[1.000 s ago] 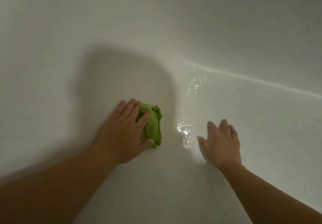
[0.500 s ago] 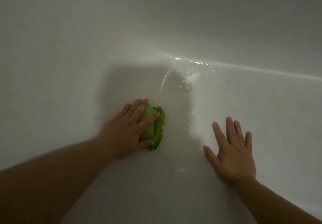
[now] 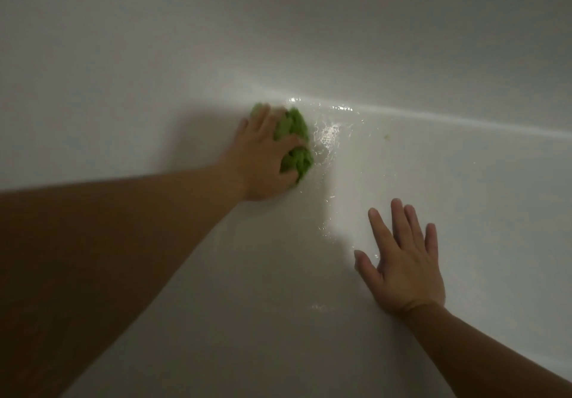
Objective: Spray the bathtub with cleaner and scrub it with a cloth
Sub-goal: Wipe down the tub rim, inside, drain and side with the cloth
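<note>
Bathtub [image 3: 433, 180]: white, wet, dim. Your left hand [image 3: 263, 156] grasps the green cloth [image 3: 294, 143], bunched at 2 o'clock beneath its fingers; right hand [image 3: 405, 264] flat, released.

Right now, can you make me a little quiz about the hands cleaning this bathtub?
1. True or false: the left hand holds the green cloth.
2. What is the right hand doing? A) spraying cleaner B) lying flat on the bathtub C) holding a brush
3. Fill in: the shiny wet patch lies just to the ____ of the cloth.

Key: 1 true; 2 B; 3 right.
</note>
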Available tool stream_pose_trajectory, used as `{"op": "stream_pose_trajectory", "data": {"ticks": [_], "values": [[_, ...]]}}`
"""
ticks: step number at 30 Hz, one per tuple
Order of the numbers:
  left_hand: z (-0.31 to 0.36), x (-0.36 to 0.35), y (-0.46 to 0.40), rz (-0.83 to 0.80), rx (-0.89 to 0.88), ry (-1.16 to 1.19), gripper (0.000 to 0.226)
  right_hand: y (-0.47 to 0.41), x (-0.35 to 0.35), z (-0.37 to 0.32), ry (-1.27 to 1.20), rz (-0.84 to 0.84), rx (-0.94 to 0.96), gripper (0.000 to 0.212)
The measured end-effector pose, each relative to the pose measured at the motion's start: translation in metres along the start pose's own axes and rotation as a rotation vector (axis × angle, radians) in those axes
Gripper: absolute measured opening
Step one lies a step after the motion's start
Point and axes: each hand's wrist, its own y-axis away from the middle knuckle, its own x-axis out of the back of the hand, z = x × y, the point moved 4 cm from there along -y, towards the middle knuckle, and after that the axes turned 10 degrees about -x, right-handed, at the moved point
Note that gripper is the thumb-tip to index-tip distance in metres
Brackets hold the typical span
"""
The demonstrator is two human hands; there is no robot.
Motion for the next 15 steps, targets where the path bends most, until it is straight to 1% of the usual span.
{"op": "stream_pose_trajectory", "data": {"ticks": [2, 4, 5, 7, 10, 12, 13, 15], "values": [[0.027, -0.025, 0.035, -0.021, -0.144, 0.081, 0.071, 0.001, 0.001, 0.001, -0.003, 0.004, 0.004, 0.075], [0.057, -0.049, 0.077, -0.041, -0.317, 0.096, 0.062, 0.0, 0.003, 0.002, -0.01, 0.015, 0.011, 0.075], [0.07, -0.059, 0.098, -0.076, -0.398, 0.091, 0.06, -0.001, 0.003, 0.002, -0.013, 0.015, 0.016, 0.074], [0.089, -0.074, 0.133, -0.158, -0.547, 0.044, 0.062, -0.002, 0.001, 0.005, -0.004, 0.01, 0.025, 0.074], [0.074, -0.073, 0.144, -0.26, -0.666, -0.062, 0.074, -0.006, 0.0, 0.009, -0.002, 0.007, 0.038, 0.073], [0.047, -0.06, 0.121, -0.237, -0.664, -0.154, 0.081, -0.007, 0.0, 0.013, -0.006, 0.001, 0.041, 0.072], [0.031, -0.051, 0.104, -0.196, -0.618, -0.191, 0.082, -0.007, 0.0, 0.015, -0.011, 0.0, 0.039, 0.072], [0.001, -0.029, 0.066, -0.106, -0.437, -0.266, 0.082, -0.006, 0.0, 0.018, -0.045, 0.014, 0.024, 0.07]]}}
